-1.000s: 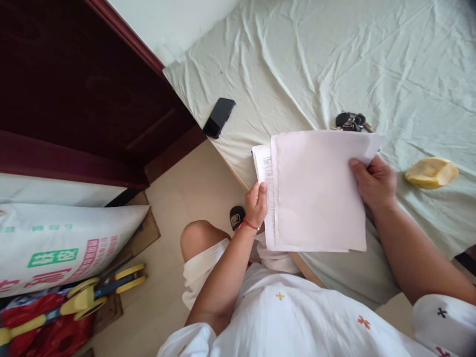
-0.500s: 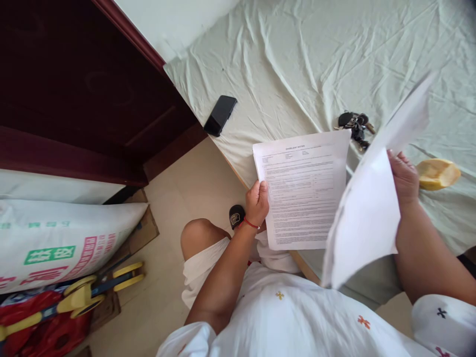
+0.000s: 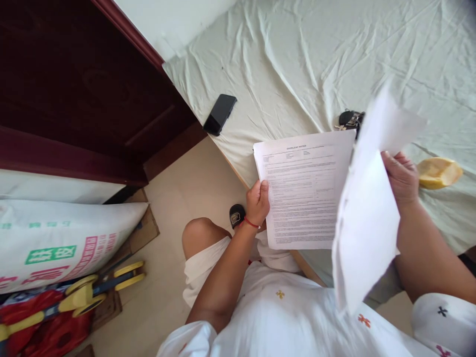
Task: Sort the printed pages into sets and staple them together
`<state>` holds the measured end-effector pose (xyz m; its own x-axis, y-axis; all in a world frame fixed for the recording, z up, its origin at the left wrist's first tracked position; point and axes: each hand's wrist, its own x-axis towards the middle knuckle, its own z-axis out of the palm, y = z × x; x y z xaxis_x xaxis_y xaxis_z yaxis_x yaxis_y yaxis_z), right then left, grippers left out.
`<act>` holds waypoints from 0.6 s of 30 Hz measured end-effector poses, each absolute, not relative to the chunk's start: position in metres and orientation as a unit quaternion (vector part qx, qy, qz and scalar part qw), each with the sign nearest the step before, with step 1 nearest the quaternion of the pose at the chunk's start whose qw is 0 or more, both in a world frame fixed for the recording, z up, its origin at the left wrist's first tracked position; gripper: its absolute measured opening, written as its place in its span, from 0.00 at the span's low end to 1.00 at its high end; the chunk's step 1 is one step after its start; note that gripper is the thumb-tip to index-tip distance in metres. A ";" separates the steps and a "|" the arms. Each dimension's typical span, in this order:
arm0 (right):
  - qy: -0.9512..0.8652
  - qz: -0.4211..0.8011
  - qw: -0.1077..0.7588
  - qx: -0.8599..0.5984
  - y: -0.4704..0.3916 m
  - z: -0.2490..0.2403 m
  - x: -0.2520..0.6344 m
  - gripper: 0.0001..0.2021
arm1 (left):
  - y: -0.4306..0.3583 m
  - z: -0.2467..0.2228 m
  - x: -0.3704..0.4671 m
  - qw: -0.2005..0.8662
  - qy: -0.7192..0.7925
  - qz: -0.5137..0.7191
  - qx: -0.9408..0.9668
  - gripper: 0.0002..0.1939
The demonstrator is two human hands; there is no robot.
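My left hand [image 3: 258,202], with a red string at the wrist, pinches the left edge of a stack of printed papers [image 3: 301,198]. The top page there is headed "OVERLEAF NOTES". My right hand [image 3: 402,177] grips the raised, turned part of the stack, whose blank white sheets [image 3: 366,218] stand up, curved and partly blurred. The thumb of that hand lies on the paper and its other fingers are partly hidden. Behind the sheets a bunch of keys [image 3: 347,119] is partly covered.
On the pale green cloth [image 3: 282,64] lie a black phone [image 3: 220,114] and, beside my right hand, a yellow object [image 3: 439,173] with a cut face. At the left are a dark red door [image 3: 74,74], a white printed sack [image 3: 67,243] and a yellow-and-blue item [image 3: 80,296].
The raised sheets have swung left and become more upright, hiding more of the keys. My right hand has shifted slightly left, and my left hand has hardly moved.
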<state>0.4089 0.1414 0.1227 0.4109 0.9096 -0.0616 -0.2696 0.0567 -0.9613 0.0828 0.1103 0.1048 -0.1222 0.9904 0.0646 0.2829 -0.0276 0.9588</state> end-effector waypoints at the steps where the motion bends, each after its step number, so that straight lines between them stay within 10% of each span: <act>1: -0.299 0.454 0.656 -0.523 0.140 0.124 0.405 0.19 | 0.110 0.104 0.082 0.378 0.587 0.467 0.542 0.31; 18: -0.416 0.459 0.582 -0.527 0.131 0.110 0.386 0.13 | 0.105 0.103 0.080 0.410 0.561 0.486 0.531 0.30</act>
<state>0.3855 0.1312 0.1103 0.2326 0.9726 0.0006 -0.0950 0.0234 -0.9952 0.0801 0.1052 0.1028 -0.1010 0.9933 0.0555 0.1976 -0.0346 0.9797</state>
